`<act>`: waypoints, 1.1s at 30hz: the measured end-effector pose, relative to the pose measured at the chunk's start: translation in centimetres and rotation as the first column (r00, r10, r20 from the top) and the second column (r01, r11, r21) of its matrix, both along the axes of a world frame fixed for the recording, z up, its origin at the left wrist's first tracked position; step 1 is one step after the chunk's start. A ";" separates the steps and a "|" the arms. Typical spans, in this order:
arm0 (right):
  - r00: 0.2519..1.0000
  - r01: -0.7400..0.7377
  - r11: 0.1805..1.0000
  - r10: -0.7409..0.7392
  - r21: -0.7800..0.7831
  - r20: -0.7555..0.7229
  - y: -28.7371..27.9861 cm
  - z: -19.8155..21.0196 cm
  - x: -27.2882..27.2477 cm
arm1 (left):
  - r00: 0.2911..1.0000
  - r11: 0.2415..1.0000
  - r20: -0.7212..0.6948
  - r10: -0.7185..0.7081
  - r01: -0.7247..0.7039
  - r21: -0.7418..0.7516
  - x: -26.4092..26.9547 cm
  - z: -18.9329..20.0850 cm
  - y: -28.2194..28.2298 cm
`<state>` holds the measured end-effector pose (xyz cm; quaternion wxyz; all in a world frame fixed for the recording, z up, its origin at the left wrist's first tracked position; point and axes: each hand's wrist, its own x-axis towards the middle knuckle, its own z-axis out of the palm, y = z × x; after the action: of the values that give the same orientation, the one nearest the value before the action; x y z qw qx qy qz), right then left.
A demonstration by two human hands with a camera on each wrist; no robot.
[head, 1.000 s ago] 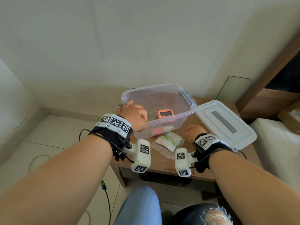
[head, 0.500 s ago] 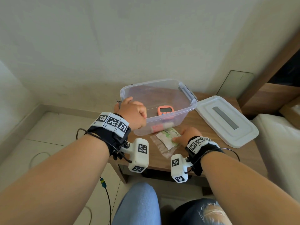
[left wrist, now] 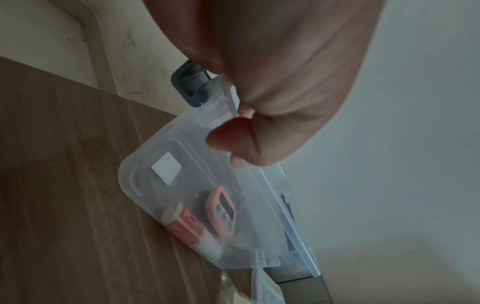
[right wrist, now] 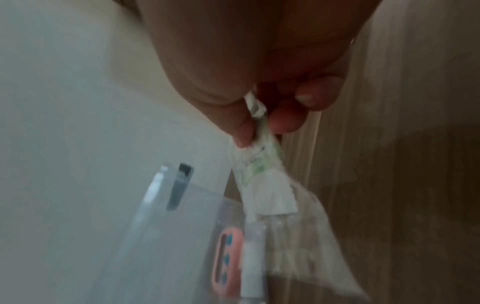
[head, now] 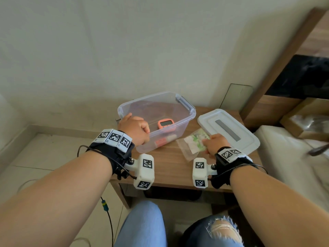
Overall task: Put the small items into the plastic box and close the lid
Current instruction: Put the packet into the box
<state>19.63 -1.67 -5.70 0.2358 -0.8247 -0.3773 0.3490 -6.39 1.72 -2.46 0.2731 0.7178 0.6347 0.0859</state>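
A clear plastic box [head: 179, 120] stands open on the wooden table [head: 165, 166]. Inside lie a pink timer [head: 166, 124] and a red-and-white tube [head: 164, 140]; both show in the left wrist view, timer [left wrist: 221, 211] and tube [left wrist: 187, 226]. My left hand [head: 135, 128] grips the box's near-left rim [left wrist: 228, 102], fingers curled over it. My right hand [head: 212, 142] pinches a green-and-white packet [head: 195, 142] between thumb and fingers [right wrist: 285, 121], lifting its right edge; the packet [right wrist: 259, 174] hangs down. A clear bag [head: 188, 152] lies under it. The white lid [head: 229, 132] lies to the right.
A wall runs behind the table. A bed [head: 292, 157] and wooden headboard [head: 277, 72] stand at the right. A cable [head: 106, 216] hangs off the table's left front. My knees [head: 142, 227] are under the front edge.
My right hand has taken hold of the green-and-white packet and lifted its edge off the table toward the right. The left hand stays on the box rim.
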 end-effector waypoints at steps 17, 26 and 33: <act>0.944 0.178 0.921 -0.061 0.347 -0.324 0.7 5.4 -1.5 | 0.998 1.000 0.053 -0.013 0.013 0.000 0.6 0.9 -1.6; 0.947 -0.046 0.979 0.106 0.197 -0.305 4.8 5.2 -3.7 | 0.990 0.995 0.109 -0.089 0.094 -0.042 0.1 1.1 -1.5; 0.984 0.023 0.966 0.024 0.256 -0.178 4.8 5.1 -2.1 | 0.979 0.999 0.201 0.010 -0.002 -0.039 -0.1 0.9 -1.0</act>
<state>17.51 3.09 -0.58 0.3737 -0.7523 -0.3967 0.3702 -6.51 0.69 -1.53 0.3495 0.6980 0.6076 0.1467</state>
